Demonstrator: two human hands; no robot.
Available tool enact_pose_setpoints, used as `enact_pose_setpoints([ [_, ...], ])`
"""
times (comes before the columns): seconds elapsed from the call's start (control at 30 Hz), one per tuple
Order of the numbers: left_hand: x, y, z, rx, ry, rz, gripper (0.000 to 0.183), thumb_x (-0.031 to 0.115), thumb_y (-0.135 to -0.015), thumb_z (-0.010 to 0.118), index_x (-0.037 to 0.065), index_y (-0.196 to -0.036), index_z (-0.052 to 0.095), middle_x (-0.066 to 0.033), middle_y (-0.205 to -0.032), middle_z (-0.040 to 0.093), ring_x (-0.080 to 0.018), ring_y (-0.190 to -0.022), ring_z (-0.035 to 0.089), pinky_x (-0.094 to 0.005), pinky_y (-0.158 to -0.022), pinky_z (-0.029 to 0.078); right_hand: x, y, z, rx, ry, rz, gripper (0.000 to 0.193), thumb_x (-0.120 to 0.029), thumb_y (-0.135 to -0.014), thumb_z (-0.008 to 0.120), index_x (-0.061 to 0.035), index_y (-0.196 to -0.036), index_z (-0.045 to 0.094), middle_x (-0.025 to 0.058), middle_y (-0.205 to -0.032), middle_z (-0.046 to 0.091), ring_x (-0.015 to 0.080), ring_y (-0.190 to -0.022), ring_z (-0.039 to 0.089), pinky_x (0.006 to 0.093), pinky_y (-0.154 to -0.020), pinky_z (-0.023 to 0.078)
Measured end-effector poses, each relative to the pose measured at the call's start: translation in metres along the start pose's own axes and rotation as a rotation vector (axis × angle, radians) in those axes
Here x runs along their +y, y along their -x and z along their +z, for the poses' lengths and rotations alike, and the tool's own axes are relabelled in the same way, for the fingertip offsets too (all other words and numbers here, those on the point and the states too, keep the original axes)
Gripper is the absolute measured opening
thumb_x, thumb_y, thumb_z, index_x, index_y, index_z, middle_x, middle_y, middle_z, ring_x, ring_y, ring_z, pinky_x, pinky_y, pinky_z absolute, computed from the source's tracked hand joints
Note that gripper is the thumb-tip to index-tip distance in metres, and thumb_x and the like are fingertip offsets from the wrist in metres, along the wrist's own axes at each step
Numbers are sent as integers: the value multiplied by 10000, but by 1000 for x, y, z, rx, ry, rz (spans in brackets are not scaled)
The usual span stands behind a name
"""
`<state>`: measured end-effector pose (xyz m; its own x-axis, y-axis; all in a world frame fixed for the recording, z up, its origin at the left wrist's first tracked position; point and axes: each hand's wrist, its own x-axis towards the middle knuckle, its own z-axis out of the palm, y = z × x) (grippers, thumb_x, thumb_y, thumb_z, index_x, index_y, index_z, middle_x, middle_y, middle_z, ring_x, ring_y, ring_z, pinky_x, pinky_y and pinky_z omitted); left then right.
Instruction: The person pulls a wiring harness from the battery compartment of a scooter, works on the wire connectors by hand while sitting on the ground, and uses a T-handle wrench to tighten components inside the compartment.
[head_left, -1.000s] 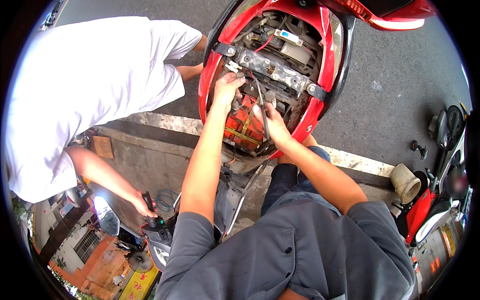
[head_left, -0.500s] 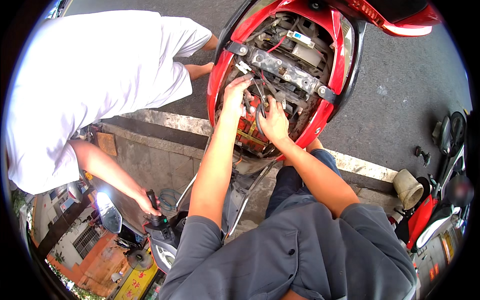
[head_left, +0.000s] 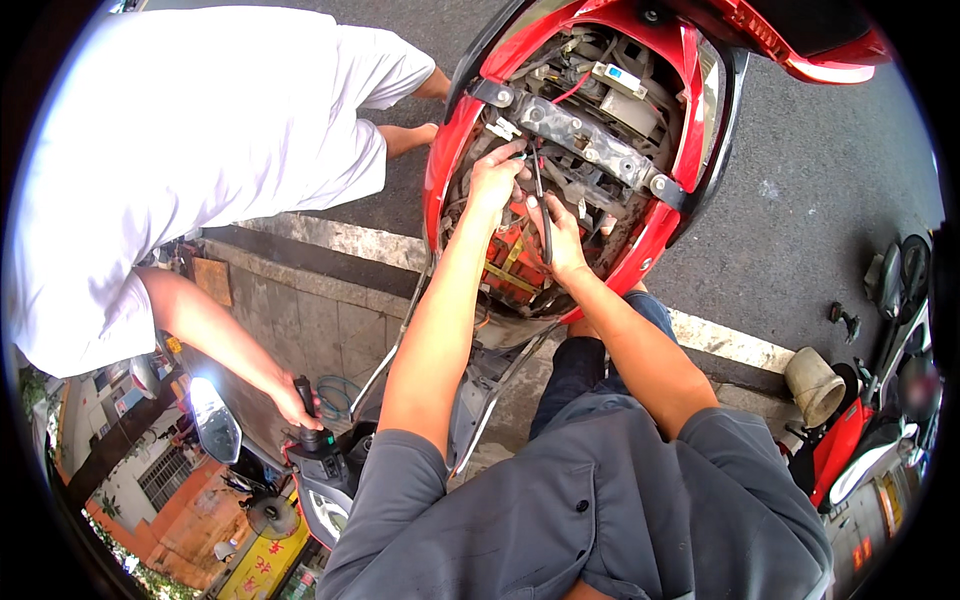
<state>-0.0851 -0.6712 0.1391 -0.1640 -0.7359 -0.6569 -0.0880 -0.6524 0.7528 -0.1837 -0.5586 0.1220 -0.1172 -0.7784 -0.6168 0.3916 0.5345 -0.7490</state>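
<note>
Left grip (head_left: 494,180) near white connectors (head_left: 504,129), crossbar (head_left: 583,140)

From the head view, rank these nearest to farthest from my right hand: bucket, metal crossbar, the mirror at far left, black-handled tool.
1. Black-handled tool: in the right hand.
2. Metal crossbar: just ahead of it.
3. Bucket: lower right.
4. Mirror: lower left.
</note>
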Motion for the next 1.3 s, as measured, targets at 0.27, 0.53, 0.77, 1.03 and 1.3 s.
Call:
enact_pose_setpoints([
  [0.27, 4, -4, 9, 140, -113, 70, 265, 68, -894, 620, -3, -1145, 666, -61, -810, 678, -86, -508, 534, -238, -454, 453, -3, -2, 2, 57, -26, 55, 370, -439, -948, 635, -87, -1053, 584, -60, -571, 425, 46, -409, 408, 221, -379, 301],
  [0.53, -2, -6, 8, 149, 3, 46, 211, 32, -885, 641, -66, -1071, 664, -84, -775, 674, -99, -448, 529, -253, -410, 429, -10, -6, 5, 168, 556, -13, 733, -648, -847, 599, -50, -1269, 546, 181, -956, 673, 340, -927, 643, 436, -807, 486],
  [0.77, 3, -5, 11, 161, 24, 0, 233, 21, -883, 652, -58, -1102, 659, -83, -818, 681, -85, -433, 504, -239, -401, 396, -22, -3, 5, 167, 720, 17, 828, -725, -813, 556, -83, -1332, 494, 214, -1181, 634, 403, -1128, 596, 507, -921, 458],
  [1.03, -1, -6, 11, 149, 95, 22, 250, 17, -880, 650, -75, -1113, 649, -103, -857, 681, -90, -413, 492, -248, -392, 381, -22, -2, 11, 220, 642, -10, 781, -691, -831, 562, -52, -1281, 552, 228, -1028, 690, 406, -1036, 642, 481, -899, 476],
  [1.3, -7, -11, 4, 109, 187, -4, 239, 13, -868, 659, -63, -1095, 659, -100, -920, 700, -124, -634, 614, -250, -554, 478, -11, -5, 12, 187, 417, -31, 652, -586, -893, 605, -10, -1199, 609, 160, -899, 680, 254, -857, 617, 365, -797, 486],
])
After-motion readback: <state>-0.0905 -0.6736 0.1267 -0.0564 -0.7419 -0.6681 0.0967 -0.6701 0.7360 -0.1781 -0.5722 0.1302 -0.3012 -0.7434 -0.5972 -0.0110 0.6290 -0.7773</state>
